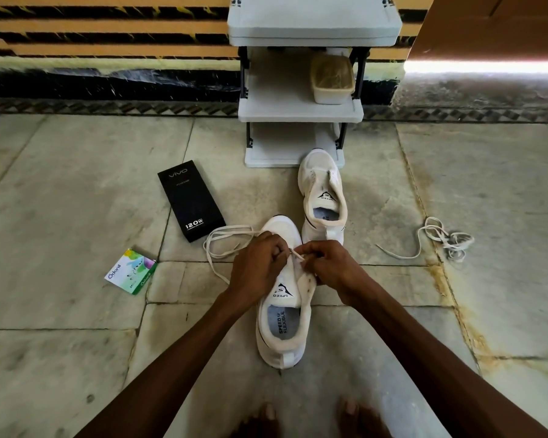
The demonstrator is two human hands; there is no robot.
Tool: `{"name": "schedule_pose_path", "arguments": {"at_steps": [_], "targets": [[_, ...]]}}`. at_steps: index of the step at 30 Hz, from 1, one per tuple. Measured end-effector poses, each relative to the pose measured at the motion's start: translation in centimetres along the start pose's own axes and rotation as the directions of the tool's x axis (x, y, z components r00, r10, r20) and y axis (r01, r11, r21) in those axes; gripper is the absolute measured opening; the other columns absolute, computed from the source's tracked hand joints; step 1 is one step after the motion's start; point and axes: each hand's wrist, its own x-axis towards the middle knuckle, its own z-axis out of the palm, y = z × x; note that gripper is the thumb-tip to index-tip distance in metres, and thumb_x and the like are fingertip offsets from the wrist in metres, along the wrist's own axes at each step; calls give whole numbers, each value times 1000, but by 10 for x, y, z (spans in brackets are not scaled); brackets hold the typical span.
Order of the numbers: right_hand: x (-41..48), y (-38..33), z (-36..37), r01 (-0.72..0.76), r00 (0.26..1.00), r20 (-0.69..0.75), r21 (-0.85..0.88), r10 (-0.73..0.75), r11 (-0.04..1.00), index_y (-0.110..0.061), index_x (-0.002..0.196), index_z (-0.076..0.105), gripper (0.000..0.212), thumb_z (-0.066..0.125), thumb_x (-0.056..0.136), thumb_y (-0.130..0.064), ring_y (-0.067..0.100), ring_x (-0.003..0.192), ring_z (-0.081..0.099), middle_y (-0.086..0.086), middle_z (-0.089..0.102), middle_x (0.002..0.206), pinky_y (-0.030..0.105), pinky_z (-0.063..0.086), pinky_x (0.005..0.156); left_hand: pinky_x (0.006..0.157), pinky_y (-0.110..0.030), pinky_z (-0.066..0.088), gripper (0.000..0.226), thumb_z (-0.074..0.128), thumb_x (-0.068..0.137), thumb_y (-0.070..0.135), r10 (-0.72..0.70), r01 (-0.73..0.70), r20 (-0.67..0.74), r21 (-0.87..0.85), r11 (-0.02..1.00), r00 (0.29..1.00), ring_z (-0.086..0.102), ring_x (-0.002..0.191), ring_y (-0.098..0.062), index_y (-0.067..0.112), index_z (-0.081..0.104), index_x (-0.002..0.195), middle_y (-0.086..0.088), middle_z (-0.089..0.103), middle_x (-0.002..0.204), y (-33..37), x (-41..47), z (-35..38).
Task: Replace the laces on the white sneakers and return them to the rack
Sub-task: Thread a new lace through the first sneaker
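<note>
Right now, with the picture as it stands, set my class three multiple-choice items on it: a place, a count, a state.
1. The loose lace lies: A) on the floor, at the person's right B) in a drawer C) on a chair
2. White sneakers in view: A) one B) three C) two
3. The far sneaker is: A) tied B) without a lace C) upside down
Key: 1 A, it is on bare stone; 2 C, the near sneaker and the far one; 3 B, its eyelets are bare.
</note>
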Motion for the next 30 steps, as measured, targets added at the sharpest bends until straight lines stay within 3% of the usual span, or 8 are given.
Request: {"name": "schedule_pose_path", "arguments": {"at_steps": [4, 9, 15, 20, 25, 27, 30], "targets": [[1, -1, -1, -10, 1000, 15, 10, 10, 1000, -9, 110, 70, 33, 48, 90, 5, 22, 84, 67, 9, 69, 93, 36, 60, 74, 66, -27, 42, 8, 63, 85, 23, -44, 42, -38, -49, 998, 998, 52, 71, -8, 23, 62, 76, 8, 61, 83, 4, -1, 3], [-1, -7, 1, -28, 999, 33, 9, 28, 1000, -8, 111, 68, 31, 52, 88, 6, 17, 77, 66, 7, 66, 87, 26, 57, 62, 63, -25, 38, 10, 64, 87, 25, -195, 192, -80, -42, 980, 978, 57, 71, -9, 23, 64, 78, 11, 62, 75, 12, -4, 8], [-6, -3, 7, 46, 996, -71, -30, -48, 998, -6, 108, 67, 23, 58, 87, -4, 27, 81, 70, 13, 69, 92, 34, 62, 67, 69, -21, 37, 12, 62, 91, 24, -388, 364, -79, -220, 905, 918, 56, 74, -7, 22, 72, 85, 11, 63, 79, 22, -8, 15], [-8, 1, 11, 109, 988, -98, -107, -120, 988, -14, 107, 66, 21, 69, 87, -15, 22, 75, 71, 0, 67, 89, 36, 62, 67, 94, -36, 50, 14, 61, 94, 23, -558, 517, 40, -439, 735, 829, 66, 92, -18, 19, 75, 96, 0, 73, 99, 30, -7, 16], [-9, 1, 6, 84, 995, -48, -18, -84, 996, -13, 111, 65, 23, 65, 89, -11, 17, 83, 69, 2, 65, 95, 23, 59, 61, 97, -47, 50, 13, 73, 77, 23, -599, 588, 205, -587, 557, 774, 68, 94, -29, 25, 73, 64, -6, 74, 94, 25, 0, 17], [-9, 1, 6, 73, 997, -32, 20, -72, 997, -13, 110, 64, 21, 63, 90, -10, 18, 83, 69, 5, 65, 95, 27, 61, 64, 94, -51, 52, 9, 71, 68, 24, -611, 610, 272, -651, 452, 744, 68, 94, -35, 22, 77, 74, -12, 74, 94, 21, 1, 16], [-8, 3, 6, 114, 993, -41, -15, -114, 993, -10, 107, 62, 20, 58, 90, -2, 24, 77, 71, 5, 65, 86, 40, 62, 69, 88, -54, 55, 33, 68, 78, 11, -603, 646, 370, -685, 337, 707, 68, 95, -39, 3, 69, 110, -22, 70, 102, 29, 1, 0]]}}
